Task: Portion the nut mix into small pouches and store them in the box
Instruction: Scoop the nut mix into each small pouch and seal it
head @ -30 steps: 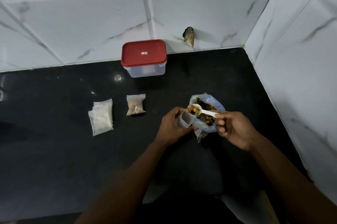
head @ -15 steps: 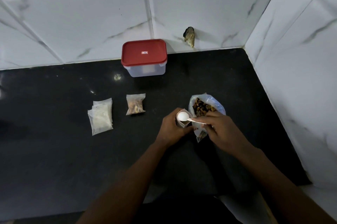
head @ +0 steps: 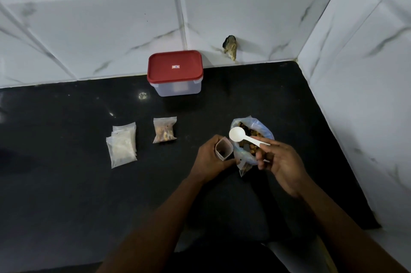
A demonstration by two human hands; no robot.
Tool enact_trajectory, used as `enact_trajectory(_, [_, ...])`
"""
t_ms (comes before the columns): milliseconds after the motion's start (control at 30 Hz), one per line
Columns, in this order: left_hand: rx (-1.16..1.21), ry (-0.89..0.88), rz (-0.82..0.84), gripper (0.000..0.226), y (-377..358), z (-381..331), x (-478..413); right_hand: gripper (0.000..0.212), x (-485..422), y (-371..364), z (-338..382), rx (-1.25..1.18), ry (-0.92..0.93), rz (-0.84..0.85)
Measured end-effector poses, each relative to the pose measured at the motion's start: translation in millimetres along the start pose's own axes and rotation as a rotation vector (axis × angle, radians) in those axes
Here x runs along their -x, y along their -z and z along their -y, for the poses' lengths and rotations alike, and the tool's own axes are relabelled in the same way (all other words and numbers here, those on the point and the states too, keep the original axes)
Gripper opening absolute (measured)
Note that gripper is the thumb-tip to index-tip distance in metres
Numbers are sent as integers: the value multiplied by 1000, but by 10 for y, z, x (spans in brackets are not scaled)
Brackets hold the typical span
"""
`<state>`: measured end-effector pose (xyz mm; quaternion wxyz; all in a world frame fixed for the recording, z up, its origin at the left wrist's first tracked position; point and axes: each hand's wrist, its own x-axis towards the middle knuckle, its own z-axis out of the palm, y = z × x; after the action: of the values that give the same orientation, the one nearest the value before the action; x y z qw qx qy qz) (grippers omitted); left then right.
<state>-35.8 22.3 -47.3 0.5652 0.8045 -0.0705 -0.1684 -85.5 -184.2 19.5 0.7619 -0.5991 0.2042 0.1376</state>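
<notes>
My left hand point(head: 210, 158) grips a small clear pouch point(head: 223, 147), held upright with its mouth open and a few nuts at the bottom. My right hand point(head: 279, 162) pinches the handle of a white plastic spoon point(head: 238, 135), whose empty bowl hovers over the big clear bag of nut mix point(head: 253, 137) standing just right of the pouch. One filled, closed pouch point(head: 164, 130) lies flat on the black counter point(head: 66, 195). A small pile of empty pouches point(head: 123, 145) lies further left. The clear box with its red lid point(head: 175, 67) on stands at the back wall.
White marble-look tiled walls point(head: 360, 72) close the counter at the back and right. A dark chipped hole point(head: 230, 47) is in the back wall near the box. The counter's front edge runs under my forearms.
The loaded spoon was tipped into the small pouch, and now it has lifted away empty, back over the nut mix bag. My left hand has kept the pouch in place.
</notes>
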Motion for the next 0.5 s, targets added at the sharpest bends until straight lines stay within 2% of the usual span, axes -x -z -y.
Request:
enact_trajectory(133, [-29,-4,0,49,7,15,-8,24,-53,80,35,-125,-60,-40])
enact_trajectory(233, [-53,-5,-11,49,4,32,-23,22,-96,155,70,-87,-28,-102])
enact_trajectory(367, [-74,6,-37,47,-1,36,-39,14,-160,259,87,271,97,-222])
enact_trajectory(500, [-89,12,-40,48,-21,25,-71,14,-281,334,46,696,265,-220])
